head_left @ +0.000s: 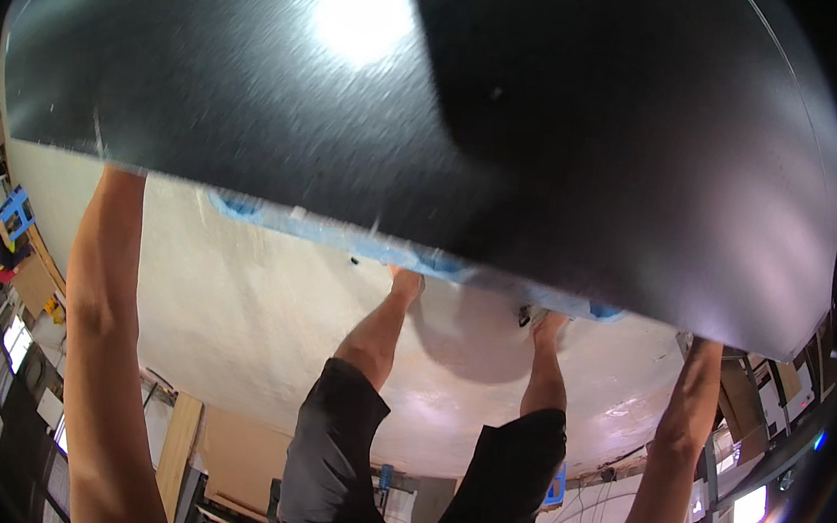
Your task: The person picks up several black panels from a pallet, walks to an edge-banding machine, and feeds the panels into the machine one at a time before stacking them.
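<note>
Head view: dark panel (543, 173), blue plastic (361, 247) beneath, hides both hands.

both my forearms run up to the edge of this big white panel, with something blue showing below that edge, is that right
The colour is wrong: the head view shows a big black panel, not white. The left forearm and right forearm do run up to its edge, with something blue showing below it.

black panel (252, 130): smooth, glossy | blue base (332, 238): plastic-looking | floor (258, 298): smooth, faintly shiny | shorts (338, 437): matt cloth
</note>
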Tool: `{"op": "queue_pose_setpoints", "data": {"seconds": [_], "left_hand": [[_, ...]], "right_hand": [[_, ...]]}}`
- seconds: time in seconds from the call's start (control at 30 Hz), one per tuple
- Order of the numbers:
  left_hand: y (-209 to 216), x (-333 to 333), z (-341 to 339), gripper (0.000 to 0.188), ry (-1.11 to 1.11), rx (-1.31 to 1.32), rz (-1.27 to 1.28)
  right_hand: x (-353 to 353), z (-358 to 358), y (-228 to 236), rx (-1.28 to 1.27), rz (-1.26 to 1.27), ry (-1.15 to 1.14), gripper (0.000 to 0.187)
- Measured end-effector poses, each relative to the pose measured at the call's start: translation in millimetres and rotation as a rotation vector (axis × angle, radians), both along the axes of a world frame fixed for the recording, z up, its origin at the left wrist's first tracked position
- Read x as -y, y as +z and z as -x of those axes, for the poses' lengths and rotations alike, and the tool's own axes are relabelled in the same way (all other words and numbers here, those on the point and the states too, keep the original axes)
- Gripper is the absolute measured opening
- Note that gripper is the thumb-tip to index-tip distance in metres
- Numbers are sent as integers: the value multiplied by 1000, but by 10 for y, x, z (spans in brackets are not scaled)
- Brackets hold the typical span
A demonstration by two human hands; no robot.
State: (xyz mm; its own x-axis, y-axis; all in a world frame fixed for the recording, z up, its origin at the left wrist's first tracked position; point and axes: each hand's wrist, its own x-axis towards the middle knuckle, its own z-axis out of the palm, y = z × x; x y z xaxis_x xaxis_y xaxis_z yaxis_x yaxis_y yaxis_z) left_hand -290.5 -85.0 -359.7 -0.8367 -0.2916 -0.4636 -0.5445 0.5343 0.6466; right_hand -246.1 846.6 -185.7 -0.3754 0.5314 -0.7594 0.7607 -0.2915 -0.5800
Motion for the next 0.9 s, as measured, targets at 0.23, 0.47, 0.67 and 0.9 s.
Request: {"op": "queue_pose_setpoints", "data": {"seconds": [0.23,0.47,0.67,0.9], "left_hand": [[-74,-73,-279,30,238,16,-161],[43,-114,-248,30,366,-8,-267],[49,-98,-317,31,449,-12,-341],[-35,-193,-284,31,515,6,-419]], "right_hand": [[30,-120,197,11,-61,7,42],[-64,28,233,-10,-74,1,41],[-16,46,-36,-29,-47,-10,40],[-58,238,-500,-70,35,-24,38]]}}
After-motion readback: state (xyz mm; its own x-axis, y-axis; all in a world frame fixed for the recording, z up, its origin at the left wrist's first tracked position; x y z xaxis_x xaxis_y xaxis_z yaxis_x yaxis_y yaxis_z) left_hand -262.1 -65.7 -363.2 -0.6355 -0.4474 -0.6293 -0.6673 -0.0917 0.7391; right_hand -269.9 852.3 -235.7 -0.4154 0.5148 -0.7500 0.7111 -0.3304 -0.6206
